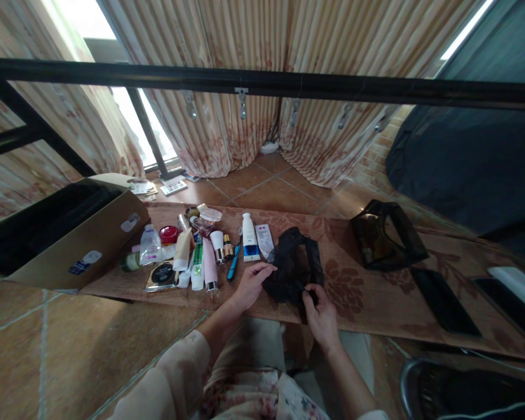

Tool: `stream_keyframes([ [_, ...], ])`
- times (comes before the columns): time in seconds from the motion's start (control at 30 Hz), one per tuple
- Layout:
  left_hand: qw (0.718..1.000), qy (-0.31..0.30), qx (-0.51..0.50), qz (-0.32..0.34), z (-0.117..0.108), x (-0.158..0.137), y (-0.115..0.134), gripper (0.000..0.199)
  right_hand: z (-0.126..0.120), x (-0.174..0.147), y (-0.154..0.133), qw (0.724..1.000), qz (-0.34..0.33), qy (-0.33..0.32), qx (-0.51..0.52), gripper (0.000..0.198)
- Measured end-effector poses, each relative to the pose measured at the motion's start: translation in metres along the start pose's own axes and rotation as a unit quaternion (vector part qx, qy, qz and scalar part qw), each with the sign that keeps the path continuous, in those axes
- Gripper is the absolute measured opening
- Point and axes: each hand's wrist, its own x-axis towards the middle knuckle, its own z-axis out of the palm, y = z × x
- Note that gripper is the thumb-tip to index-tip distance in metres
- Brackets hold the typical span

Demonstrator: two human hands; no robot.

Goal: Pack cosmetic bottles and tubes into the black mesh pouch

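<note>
A black mesh pouch (pixel 295 256) lies on the cloth-covered bench in front of me. My left hand (pixel 254 281) pinches its left edge, and my right hand (pixel 319 312) grips its lower right edge with bent fingers. Just beyond the left hand lie a white tube with a blue end (pixel 249 236) and a pale sachet-like tube (pixel 265 240), which the pouch partly covers. A blue toothbrush (pixel 233 262) lies left of them. Further left, several cosmetics are crowded together, among them a pink tube (pixel 209 262), a green and white tube (pixel 197 265) and a round black compact (pixel 161 274).
A cardboard box (pixel 114 233) with dark contents stands at the left end of the bench. On the right are a second black mesh pouch (pixel 387 236), standing up, and a dark flat phone-like slab (pixel 446 300). A black metal bar (pixel 262 79) crosses beyond the bench, before curtains.
</note>
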Motion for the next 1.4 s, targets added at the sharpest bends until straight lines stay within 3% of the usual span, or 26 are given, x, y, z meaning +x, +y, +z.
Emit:
stream_keyframes([
  [1.4, 1.0, 0.008, -0.007, 0.001, 0.0029, -0.0021, 0.0038, 0.023, 0.0022, 0.0004, 0.001, 0.998, -0.028, 0.03, -0.039, 0.036],
])
